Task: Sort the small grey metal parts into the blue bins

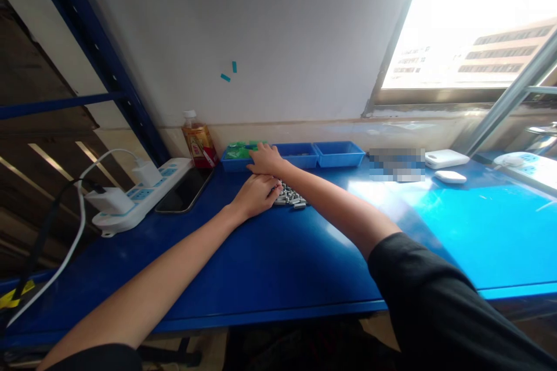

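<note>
My left hand (256,196) rests at the left edge of a pile of small grey metal pieces (290,197) on the blue table. Its fingers are curled in, and whatever they may hold is too small to make out. Crossing over beyond it, my right hand (267,160) reaches to the left blue bin (230,166). That hand's fingers are spread over the bin's near right side, close to some green pieces (237,151) inside, and nothing shows in its grasp. Part of the bin is hidden behind the right hand.
A middle blue bin (304,160) and a right blue bin (340,156) stand along the wall. At left are a drink bottle (199,140), a phone (184,191) and a power strip (143,192) with chargers. White boxes (447,157) lie at right.
</note>
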Motion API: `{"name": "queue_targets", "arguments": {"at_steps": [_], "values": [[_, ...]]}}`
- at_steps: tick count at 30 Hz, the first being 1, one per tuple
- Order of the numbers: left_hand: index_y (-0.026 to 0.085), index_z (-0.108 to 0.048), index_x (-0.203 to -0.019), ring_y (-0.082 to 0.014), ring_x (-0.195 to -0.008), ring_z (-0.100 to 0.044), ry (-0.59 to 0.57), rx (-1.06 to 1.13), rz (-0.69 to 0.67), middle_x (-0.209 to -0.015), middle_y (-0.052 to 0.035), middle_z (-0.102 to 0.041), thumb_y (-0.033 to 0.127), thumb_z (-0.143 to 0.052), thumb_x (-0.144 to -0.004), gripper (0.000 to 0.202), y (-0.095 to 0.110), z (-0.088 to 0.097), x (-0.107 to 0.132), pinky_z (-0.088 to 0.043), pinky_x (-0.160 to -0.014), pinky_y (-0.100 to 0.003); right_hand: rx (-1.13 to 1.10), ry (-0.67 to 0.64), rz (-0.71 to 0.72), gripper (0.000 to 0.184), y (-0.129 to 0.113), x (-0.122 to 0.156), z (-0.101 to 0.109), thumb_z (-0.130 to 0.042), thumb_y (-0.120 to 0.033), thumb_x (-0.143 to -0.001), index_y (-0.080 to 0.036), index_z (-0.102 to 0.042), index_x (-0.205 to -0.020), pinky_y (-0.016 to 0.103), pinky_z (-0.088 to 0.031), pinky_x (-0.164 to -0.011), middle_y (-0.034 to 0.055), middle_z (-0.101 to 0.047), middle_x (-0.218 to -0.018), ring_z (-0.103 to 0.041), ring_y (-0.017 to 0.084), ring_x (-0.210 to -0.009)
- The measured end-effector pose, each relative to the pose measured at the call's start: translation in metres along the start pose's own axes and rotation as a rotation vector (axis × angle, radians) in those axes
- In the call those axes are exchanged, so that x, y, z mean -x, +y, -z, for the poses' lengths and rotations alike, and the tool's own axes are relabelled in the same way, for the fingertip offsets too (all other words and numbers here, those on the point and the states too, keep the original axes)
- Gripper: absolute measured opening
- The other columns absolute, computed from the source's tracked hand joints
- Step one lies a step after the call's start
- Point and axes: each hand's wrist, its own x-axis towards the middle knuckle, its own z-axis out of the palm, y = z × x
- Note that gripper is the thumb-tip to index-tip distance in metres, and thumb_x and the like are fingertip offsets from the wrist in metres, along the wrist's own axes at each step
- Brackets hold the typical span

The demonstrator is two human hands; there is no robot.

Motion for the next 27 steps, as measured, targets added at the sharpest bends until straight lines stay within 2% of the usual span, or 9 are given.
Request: {"name": "queue_targets", "arguments": {"at_steps": [5, 8, 11, 13, 16, 18, 20, 24, 27], "values": [[0.019, -0.064, -0.094, -0.0235, -0.097, -0.060, -0.027, 0.042, 0.029, -0.098, -0.0066, -0.068, 0.032, -0.039, -0.094, 0.028, 0.001, 0.000, -0.002, -0.044, -0.085, -0.037, -0.057, 0.125, 0.098, 0.049, 0.008, 0.007, -0.002, -0.048, -0.041, -0.088, -0.017, -0.048, -0.132, 0.049, -0.040, -0.093, 0.0179, -0.048, -0.129, -0.046, 0.034, -0.119], [0.019, -0.063, -0.095, -0.0229, -0.096, -0.060, -0.052, 0.063, 0.021, -0.098, -0.0061, -0.068, 0.033, -0.038, -0.094, 0.028, 0.000, 0.000, -0.003, -0.044, -0.086, -0.036, -0.086, 0.038, 0.180, 0.044, 0.008, 0.003, 0.003, -0.052, -0.034, -0.086, -0.018, -0.054, -0.126, 0.048, -0.042, -0.092, 0.0158, -0.054, -0.127, -0.052, 0.034, -0.114], [0.019, -0.062, -0.102, -0.0239, -0.100, -0.059, -0.075, 0.047, 0.015, -0.102, -0.0066, -0.068, 0.035, -0.036, -0.095, 0.031, -0.002, 0.003, -0.002, -0.044, -0.088, -0.038, -0.145, 0.046, 0.162, 0.051, 0.006, 0.008, 0.013, -0.050, -0.036, -0.088, -0.015, -0.046, -0.134, 0.041, -0.044, -0.089, 0.0163, -0.054, -0.130, -0.054, 0.031, -0.113], [0.019, -0.061, -0.107, -0.0250, -0.105, -0.057, -0.074, 0.033, 0.008, -0.108, -0.0077, -0.066, 0.036, -0.036, -0.095, 0.033, -0.007, 0.007, 0.003, -0.043, -0.090, -0.039, -0.201, 0.129, 0.175, 0.051, 0.007, 0.028, 0.021, -0.048, -0.036, -0.090, -0.014, -0.042, -0.137, 0.037, -0.043, -0.089, 0.0162, -0.055, -0.130, -0.053, 0.029, -0.114], [0.017, -0.061, -0.109, -0.0261, -0.110, -0.054, -0.010, 0.034, 0.037, -0.113, -0.0101, -0.064, 0.036, -0.037, -0.094, 0.033, -0.020, 0.017, 0.015, -0.042, -0.096, -0.040, -0.218, 0.226, 0.239, 0.041, 0.016, 0.085, 0.024, -0.046, -0.035, -0.093, -0.015, -0.050, -0.129, 0.037, -0.040, -0.092, 0.0137, -0.059, -0.121, -0.052, 0.026, -0.112], [0.018, -0.060, -0.111, -0.0259, -0.111, -0.053, 0.018, 0.049, 0.100, -0.113, -0.0094, -0.063, 0.037, -0.040, -0.092, 0.034, -0.030, 0.021, 0.022, -0.041, -0.098, -0.040, -0.186, 0.209, 0.255, 0.039, 0.027, 0.126, 0.019, -0.049, -0.037, -0.092, -0.017, -0.054, -0.125, 0.039, -0.039, -0.091, 0.0120, -0.061, -0.112, -0.052, 0.025, -0.109], [0.021, -0.059, -0.114, -0.0253, -0.110, -0.054, -0.050, 0.070, 0.155, -0.116, -0.0077, -0.062, 0.041, -0.043, -0.090, 0.036, -0.039, 0.021, 0.026, -0.041, -0.098, -0.039, -0.165, 0.177, 0.201, 0.036, 0.038, 0.157, 0.011, -0.053, -0.037, -0.091, -0.018, -0.057, -0.121, 0.039, -0.038, -0.090, 0.0113, -0.061, -0.109, -0.052, 0.025, -0.107], [0.023, -0.061, -0.112, -0.0237, -0.099, -0.059, -0.228, 0.078, 0.198, -0.109, -0.0059, -0.063, 0.047, -0.045, -0.088, 0.037, -0.044, 0.019, 0.026, -0.046, -0.088, -0.036, -0.179, 0.169, 0.094, 0.031, 0.047, 0.170, -0.008, -0.053, -0.036, -0.090, -0.018, -0.062, -0.114, 0.038, -0.038, -0.089, 0.0105, -0.061, -0.105, -0.051, 0.025, -0.105], [0.023, -0.062, -0.106, -0.0220, -0.093, -0.061, -0.216, 0.024, 0.195, -0.103, -0.0051, -0.063, 0.040, -0.045, -0.088, 0.030, -0.038, 0.024, 0.024, -0.047, -0.082, -0.033, -0.225, 0.223, 0.099, 0.027, 0.041, 0.162, -0.017, -0.053, -0.035, -0.090, -0.018, -0.063, -0.109, 0.038, -0.039, -0.088, 0.0093, -0.061, -0.104, -0.051, 0.023, -0.101]]}}
